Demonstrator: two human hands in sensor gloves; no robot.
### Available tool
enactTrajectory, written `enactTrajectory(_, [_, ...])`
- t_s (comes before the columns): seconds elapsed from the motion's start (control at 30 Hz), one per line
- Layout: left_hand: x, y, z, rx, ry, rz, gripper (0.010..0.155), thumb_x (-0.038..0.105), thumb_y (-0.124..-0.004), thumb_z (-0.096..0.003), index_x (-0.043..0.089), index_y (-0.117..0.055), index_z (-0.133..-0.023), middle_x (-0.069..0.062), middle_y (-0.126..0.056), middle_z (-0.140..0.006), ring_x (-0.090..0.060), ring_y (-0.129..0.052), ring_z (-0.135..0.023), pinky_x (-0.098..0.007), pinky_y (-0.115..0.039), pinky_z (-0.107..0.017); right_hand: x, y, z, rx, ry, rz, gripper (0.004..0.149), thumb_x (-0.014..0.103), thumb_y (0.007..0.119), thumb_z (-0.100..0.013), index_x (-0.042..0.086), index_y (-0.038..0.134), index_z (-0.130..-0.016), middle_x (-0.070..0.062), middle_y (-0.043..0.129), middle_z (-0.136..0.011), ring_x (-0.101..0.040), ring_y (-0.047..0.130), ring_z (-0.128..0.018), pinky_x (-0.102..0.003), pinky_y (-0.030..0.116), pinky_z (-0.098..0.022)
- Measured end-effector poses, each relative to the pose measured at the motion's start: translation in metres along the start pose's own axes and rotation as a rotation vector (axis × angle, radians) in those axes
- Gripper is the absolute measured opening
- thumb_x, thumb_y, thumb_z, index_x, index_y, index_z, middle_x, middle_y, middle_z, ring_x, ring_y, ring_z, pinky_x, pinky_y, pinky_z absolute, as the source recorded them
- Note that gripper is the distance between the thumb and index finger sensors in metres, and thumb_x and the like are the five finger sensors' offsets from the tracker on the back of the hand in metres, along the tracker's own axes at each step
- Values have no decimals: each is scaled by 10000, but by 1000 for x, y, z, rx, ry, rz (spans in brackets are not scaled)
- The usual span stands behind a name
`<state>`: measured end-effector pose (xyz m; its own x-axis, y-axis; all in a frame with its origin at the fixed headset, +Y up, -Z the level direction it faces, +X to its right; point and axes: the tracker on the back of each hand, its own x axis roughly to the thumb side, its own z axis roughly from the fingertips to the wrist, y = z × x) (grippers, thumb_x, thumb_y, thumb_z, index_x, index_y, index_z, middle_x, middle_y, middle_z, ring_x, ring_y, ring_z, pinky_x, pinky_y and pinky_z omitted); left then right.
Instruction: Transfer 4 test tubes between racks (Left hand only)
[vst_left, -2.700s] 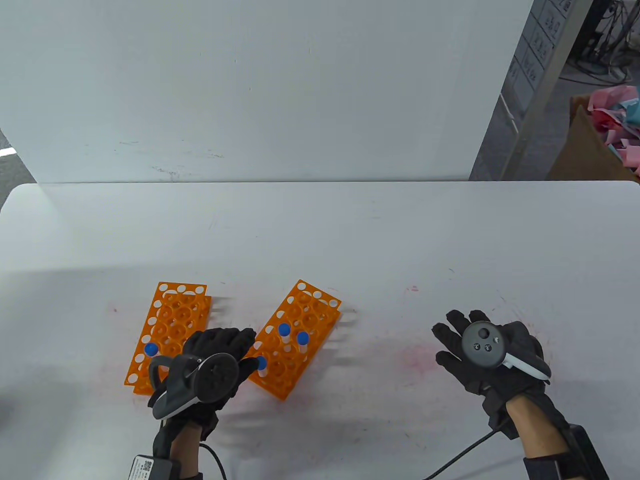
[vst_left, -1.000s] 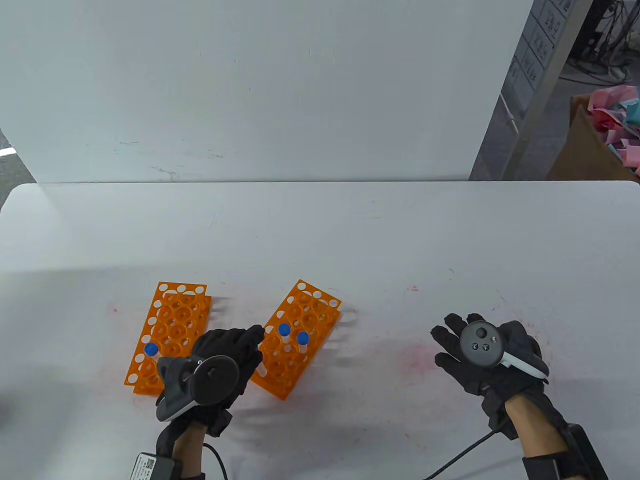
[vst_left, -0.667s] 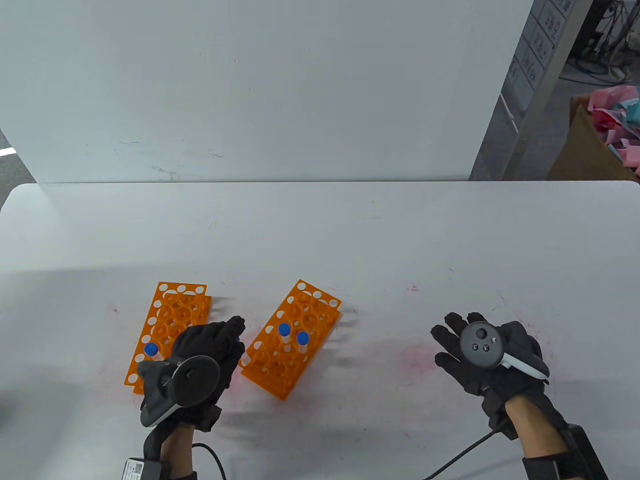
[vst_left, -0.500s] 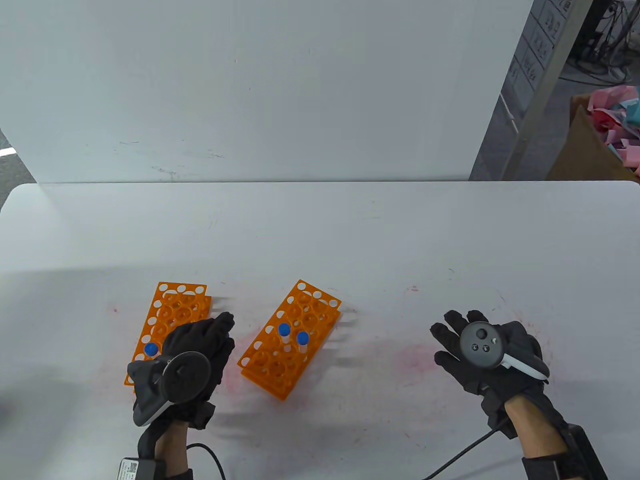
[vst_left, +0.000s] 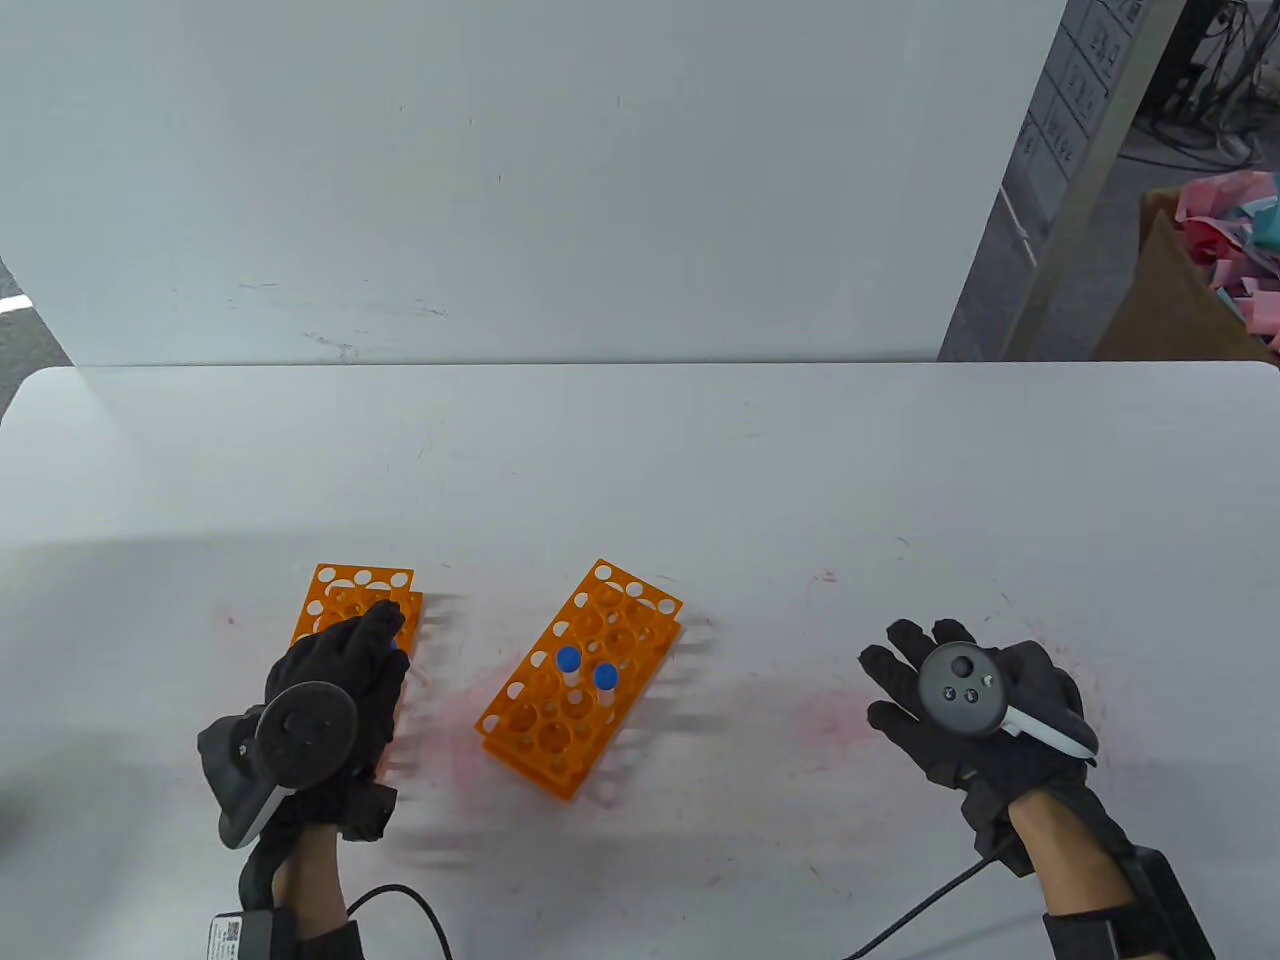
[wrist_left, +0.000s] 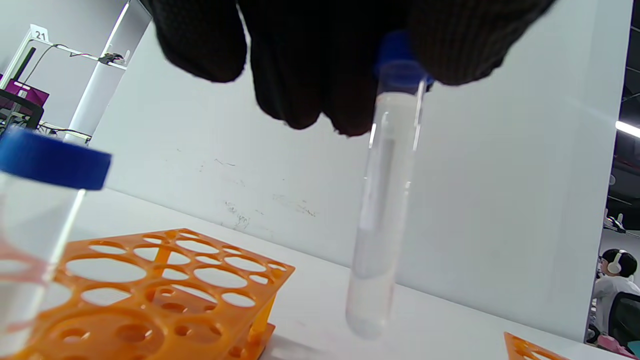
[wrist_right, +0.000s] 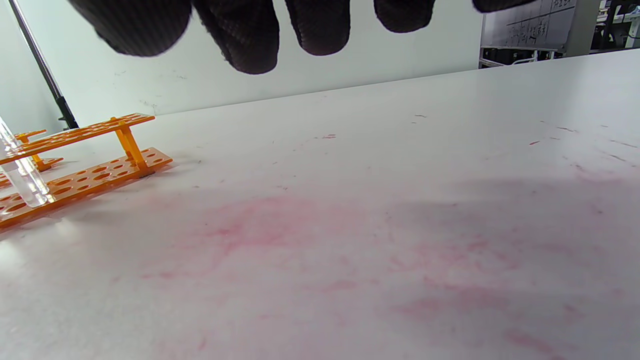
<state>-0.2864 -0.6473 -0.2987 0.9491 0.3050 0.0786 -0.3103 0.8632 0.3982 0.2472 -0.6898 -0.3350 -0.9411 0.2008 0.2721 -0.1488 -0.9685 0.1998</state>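
Note:
Two orange racks lie on the white table. The left rack (vst_left: 352, 590) is mostly under my left hand (vst_left: 345, 665). That hand pinches a clear blue-capped test tube (wrist_left: 381, 210) by its cap and holds it upright. The tube's lower end hangs just beyond the corner of the left rack (wrist_left: 175, 280). Another blue-capped tube (wrist_left: 35, 220) stands in that rack, close to the wrist camera. The right rack (vst_left: 585, 690) holds two blue-capped tubes (vst_left: 568, 660) (vst_left: 605, 677). My right hand (vst_left: 965, 705) lies flat and open on the table, holding nothing; its fingers (wrist_right: 240, 35) show in the right wrist view.
A white board stands along the table's far edge (vst_left: 640, 366). Pink stains mark the table between the right rack and my right hand. A cardboard box with pink scraps (vst_left: 1215, 270) sits off the table at the far right. Cables trail from both wrists.
My left hand has lifted a tube out of the right rack's near corner and carried it left over the left rack. The right rack now holds two tubes. My right hand has not moved.

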Motion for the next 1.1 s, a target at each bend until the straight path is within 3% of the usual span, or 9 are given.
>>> enactTrajectory(0.6, [-22, -3, -3, 14, 125, -54, 515, 403, -758, -488, 321, -715, -995, -9, -874, -967, -290, -899, -860, -576, -728, -671, 4, -2, 2, -16, -17, 18, 618, 536, 563, -539, 270, 484, -1091, -118, 357, -1203, -543, 318, -1035, -780, 358, -663])
enactTrajectory(0.83, [-22, -10, -5, 40, 122, -123, 515, 411, -759, -484, 319, -722, -989, -5, -884, -954, -285, -908, -846, -569, -738, -663, 8, -4, 4, -27, -30, 28, 617, 536, 563, -540, 272, 483, -1091, -118, 360, -1203, -542, 322, -1035, -779, 360, -663])
enactTrajectory(1.1, [-19, -19, -7, -7, 109, -206, 512, 419, -761, -482, 317, -731, -983, -2, -897, -944, -281, -920, -836, -565, -744, -659, 8, -5, 4, -25, -30, 31, 618, 536, 563, -540, 270, 485, -1092, -119, 362, -1203, -542, 323, -1036, -780, 360, -663])
